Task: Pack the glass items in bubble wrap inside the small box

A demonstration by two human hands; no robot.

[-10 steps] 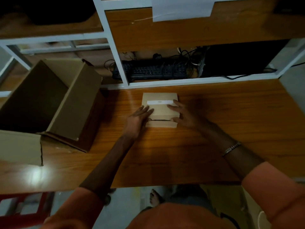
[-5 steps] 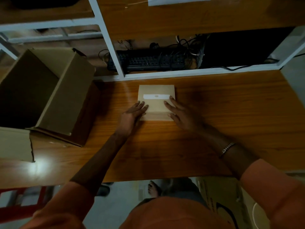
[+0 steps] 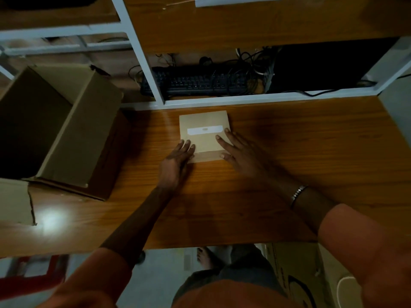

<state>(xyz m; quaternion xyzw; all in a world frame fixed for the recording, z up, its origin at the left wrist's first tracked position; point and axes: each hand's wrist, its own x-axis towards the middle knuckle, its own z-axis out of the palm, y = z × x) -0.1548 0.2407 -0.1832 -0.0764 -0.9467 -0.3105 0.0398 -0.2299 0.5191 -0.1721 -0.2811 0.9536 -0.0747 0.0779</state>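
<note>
- Small box [image 3: 203,127]: tan cardboard, lid closed, a white strip label across its top; sits on the worktop [image 3: 289,152] at centre frame, just below the white shelf rail.
- Left hand [image 3: 175,162]: reaches in from lower left; straight fingers lie on the box's lower-left corner, grip released, nothing curled round the box.
- Right hand [image 3: 240,152]: reaches in from lower right; fingers spread flat across the right part of the lid and its lower edge, grip released; thumb rests by the box's front face.
- Bracelet [image 3: 299,193]: metal links, on the right wrist.
- Large carton [image 3: 73,132]: brown, open, flaps raised, interior dark; stands at left of frame on the worktop, well apart from the small box.
- Cardboard flap [image 3: 14,201]: at the left edge, below the carton.
- Keyboard [image 3: 195,82]: black, on the shelf above centre, tangled cables beside it.
- White paper [image 3: 239,0]: on the wooden panel at the top edge.
- Sleeves [image 3: 364,247]: orange, at the lower corners of the frame.
- Bare foot [image 3: 205,256]: visible on the floor beneath the worktop's edge, bottom centre.
- Glass items and bubble wrap: not visible with the lid closed.
</note>
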